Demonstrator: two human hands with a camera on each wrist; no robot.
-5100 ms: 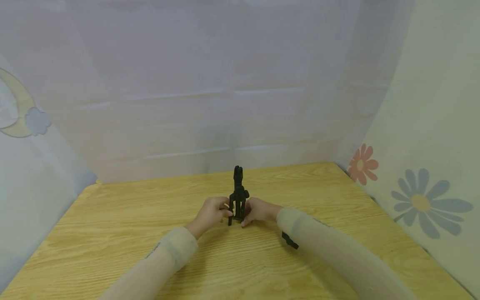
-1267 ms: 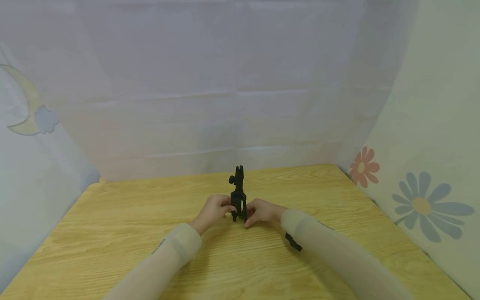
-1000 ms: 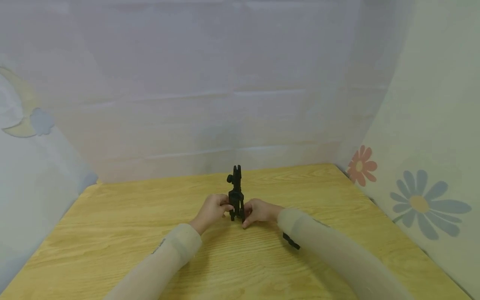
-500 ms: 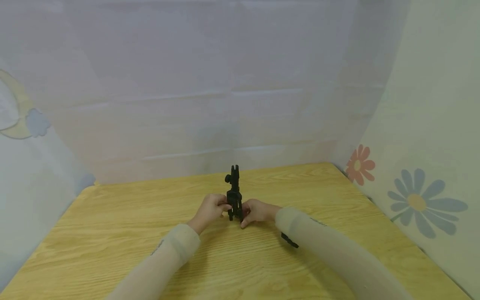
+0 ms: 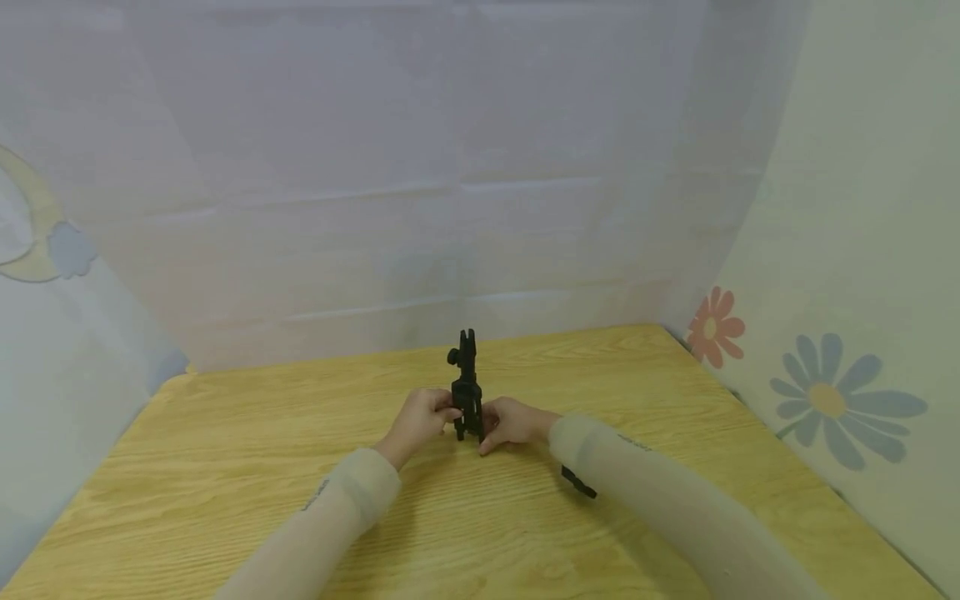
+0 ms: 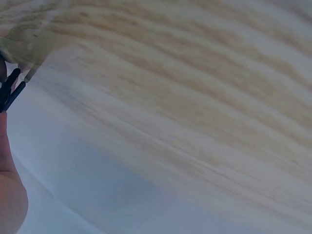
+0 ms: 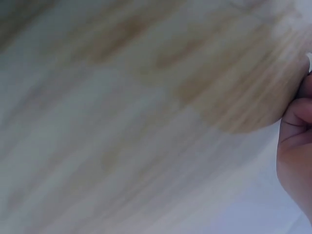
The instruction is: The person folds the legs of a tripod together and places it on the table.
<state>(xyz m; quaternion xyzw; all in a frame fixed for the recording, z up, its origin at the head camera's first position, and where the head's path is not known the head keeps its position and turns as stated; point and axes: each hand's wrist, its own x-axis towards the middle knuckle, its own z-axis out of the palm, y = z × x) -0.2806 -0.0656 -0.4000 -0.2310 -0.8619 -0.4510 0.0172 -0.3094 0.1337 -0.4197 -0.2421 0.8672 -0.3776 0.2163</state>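
Observation:
A black tripod stands upright near the middle of the table, two prongs at its top and a round knob on its upper left. My left hand pinches its left side low down between thumb and fingers. From the other side, my right hand pinches the lower right leg. Part of each hand's fingers is hidden behind the tripod. In the left wrist view, dark tripod legs show at the left edge above my hand. The right wrist view catches my curled fingers, with the grip mostly out of frame.
The wood-grain table meets a pale cloth backdrop at its far edge. A flower-printed cloth hangs on the right. Below the right sleeve shows a small black piece; whether it lies on the table is unclear.
About five seconds ago the tripod's knob was on the right and its legs stood wider; now the knob is on the left and the legs are closer. Over the last second little moves except the view.

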